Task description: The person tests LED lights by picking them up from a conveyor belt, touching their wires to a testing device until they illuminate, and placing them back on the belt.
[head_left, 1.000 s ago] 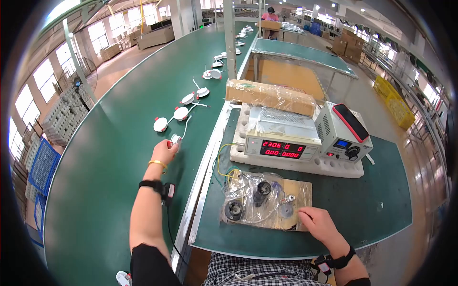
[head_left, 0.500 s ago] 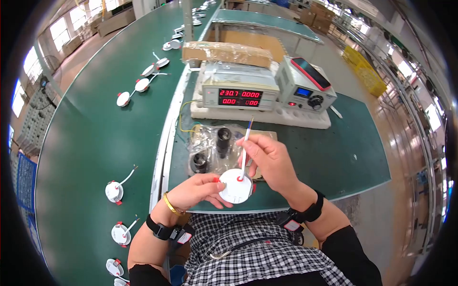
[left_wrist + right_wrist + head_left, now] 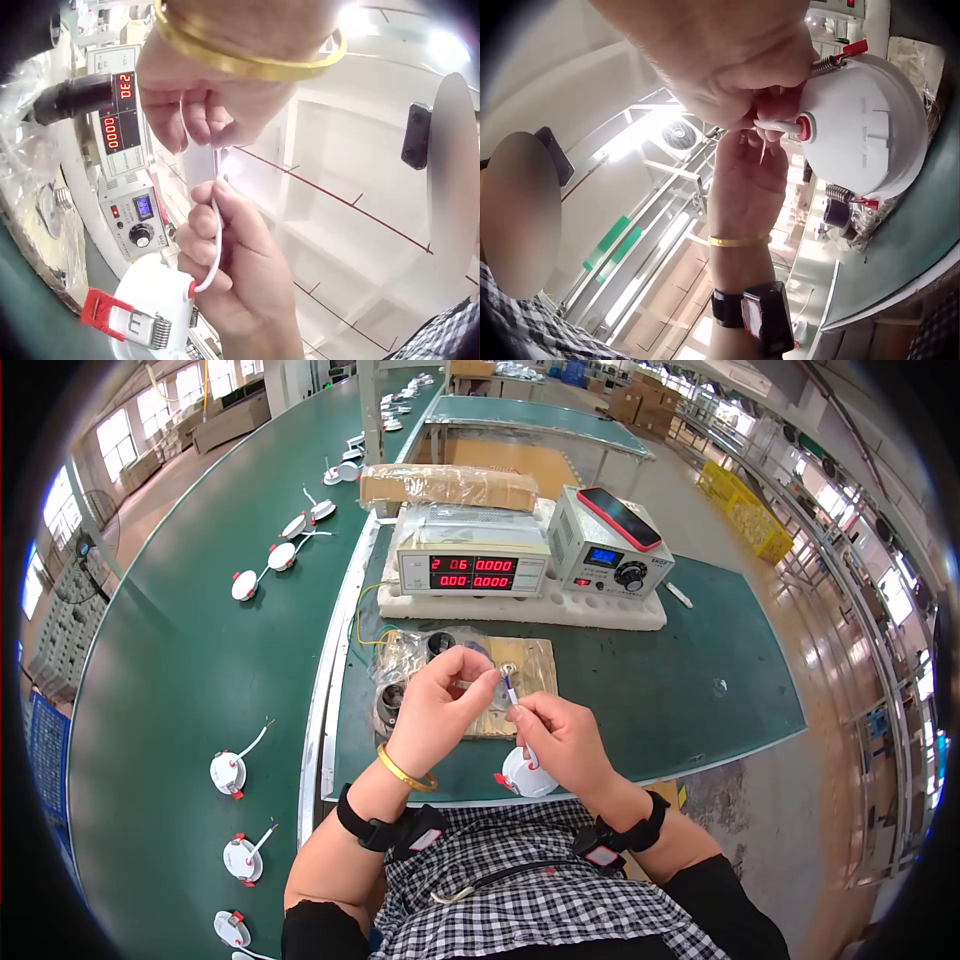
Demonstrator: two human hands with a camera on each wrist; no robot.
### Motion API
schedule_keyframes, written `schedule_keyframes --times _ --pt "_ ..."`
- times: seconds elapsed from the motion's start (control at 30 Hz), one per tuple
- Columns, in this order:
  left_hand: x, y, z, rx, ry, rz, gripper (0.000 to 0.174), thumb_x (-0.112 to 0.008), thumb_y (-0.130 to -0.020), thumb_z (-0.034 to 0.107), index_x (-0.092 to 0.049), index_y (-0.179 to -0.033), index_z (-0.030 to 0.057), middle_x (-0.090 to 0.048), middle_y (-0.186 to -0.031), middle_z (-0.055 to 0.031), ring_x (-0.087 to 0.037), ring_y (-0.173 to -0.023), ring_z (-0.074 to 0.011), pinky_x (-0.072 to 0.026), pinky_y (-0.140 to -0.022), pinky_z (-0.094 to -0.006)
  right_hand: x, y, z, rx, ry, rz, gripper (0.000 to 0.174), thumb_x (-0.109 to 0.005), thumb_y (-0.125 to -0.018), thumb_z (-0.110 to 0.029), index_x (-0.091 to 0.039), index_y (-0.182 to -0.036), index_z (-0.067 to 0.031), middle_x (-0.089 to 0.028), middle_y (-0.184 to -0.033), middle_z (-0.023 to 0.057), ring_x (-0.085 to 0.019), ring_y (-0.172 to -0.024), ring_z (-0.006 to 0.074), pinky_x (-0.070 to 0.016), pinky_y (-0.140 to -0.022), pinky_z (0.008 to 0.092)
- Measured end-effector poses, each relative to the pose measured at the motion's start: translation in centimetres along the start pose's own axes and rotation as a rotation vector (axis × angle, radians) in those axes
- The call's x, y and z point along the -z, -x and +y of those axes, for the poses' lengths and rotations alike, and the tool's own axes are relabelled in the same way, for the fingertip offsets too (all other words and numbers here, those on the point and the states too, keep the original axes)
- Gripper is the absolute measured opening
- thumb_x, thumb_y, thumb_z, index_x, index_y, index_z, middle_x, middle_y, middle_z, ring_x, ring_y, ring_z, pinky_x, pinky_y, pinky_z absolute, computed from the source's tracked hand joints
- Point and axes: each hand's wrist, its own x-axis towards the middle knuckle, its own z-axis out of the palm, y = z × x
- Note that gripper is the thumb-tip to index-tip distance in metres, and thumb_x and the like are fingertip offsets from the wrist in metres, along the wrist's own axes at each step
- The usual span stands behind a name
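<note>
My right hand pinches the white cable of a round white lamp, which hangs below the fingers, just above the table's front edge. In the left wrist view the lamp shows a red-tipped spring clip, and its cable runs up into the right hand's grip. My left hand is at the cable's bared wire ends, thumb and fingertips brought together; the wires between them are too small to make out. Behind the hands lies a board with black sockets under clear plastic.
A meter with red digits and a power unit carrying a phone stand at the back on white foam. Several more lamps lie on the green belt at the left, beside a metal rail.
The left hand has let go of the lamp body and moved up to the wire ends. The right hand has moved lower along the cable, and the lamp now hangs from it.
</note>
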Motion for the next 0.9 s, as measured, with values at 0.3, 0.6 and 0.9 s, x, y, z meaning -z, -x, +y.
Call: schedule_keyframes --times 0.3,0.6,0.9 --pt "-0.4 0.1 -1.3 0.016 0.117 0.015 0.008 -0.060 -0.091 0.012 -0.058 -0.090 0.0038 -0.059 -0.080 0.0028 -0.054 -0.073 -0.0032 -0.0467 -0.067 -0.0195 -0.5 0.2 0.7 0.064 0.029 0.055 0.013 -0.057 -0.090 -0.011 -0.062 -0.090 0.0006 -0.056 -0.062 0.0044 -0.053 -0.051 0.0088 -0.0416 -0.048 0.0253" --pt "-1.5 2.0 -3.4 0.088 0.384 0.143 0.032 -0.056 -0.095 0.019 -0.055 -0.123 0.0029 -0.061 -0.111 -0.0059 -0.055 -0.097 -0.0099 -0.0467 -0.083 -0.0255 -0.4 -0.8 0.9 0.027 -0.211 0.166 0.016 -0.050 -0.095 -0.011 -0.059 -0.095 0.0020 -0.058 -0.067 0.0031 -0.053 -0.051 0.0045 -0.0408 -0.044 0.0182" --pt "-6.4 7.4 -7.2 0.274 0.645 -0.059 0.043 -0.060 -0.088 0.002 -0.041 -0.126 -0.0038 -0.055 -0.120 -0.0104 -0.056 -0.108 -0.0154 -0.0495 -0.088 -0.0282 0.2 -1.9 2.0 0.067 -0.335 0.281 0.021 -0.048 -0.097 -0.016 -0.058 -0.101 0.0024 -0.060 -0.071 0.0052 -0.056 -0.056 0.0058 -0.0424 -0.044 0.0162"
